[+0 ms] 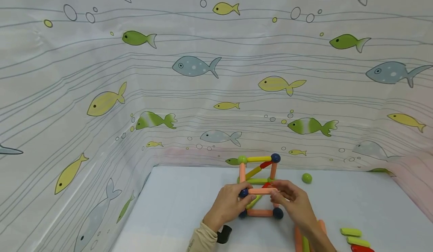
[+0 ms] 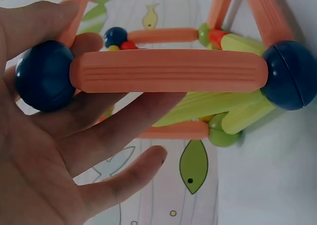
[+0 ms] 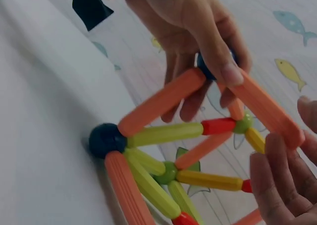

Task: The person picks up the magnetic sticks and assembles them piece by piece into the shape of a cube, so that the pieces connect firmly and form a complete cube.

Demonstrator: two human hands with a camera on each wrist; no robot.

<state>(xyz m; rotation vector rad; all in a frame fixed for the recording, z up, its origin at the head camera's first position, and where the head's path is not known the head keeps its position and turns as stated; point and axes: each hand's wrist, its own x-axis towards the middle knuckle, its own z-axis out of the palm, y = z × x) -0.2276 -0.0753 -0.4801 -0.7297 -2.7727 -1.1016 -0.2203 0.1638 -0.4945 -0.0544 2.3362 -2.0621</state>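
A frame of magnetic rods and balls stands on the table, with a yellow rod (image 1: 259,159) along its far top edge. My left hand (image 1: 227,204) holds a dark blue ball (image 3: 210,66) at the near upper left corner, its thumb over the start of a salmon-orange rod (image 1: 259,191). At that rod's other end, my right hand (image 1: 295,204) pinches the tip with thumb and fingers. Another orange rod (image 2: 168,70) runs from the held ball to a lower blue ball (image 2: 290,75). Red and yellow-green rods inside the frame are partly hidden by my hands.
On the white table, a loose green ball (image 1: 306,178) lies behind my right hand. Several orange and green rods lie under my right forearm, and short green rods (image 1: 351,232) sit to its right. A black piece (image 1: 224,234) is beside my left sleeve. Fish-patterned cloth surrounds the table.
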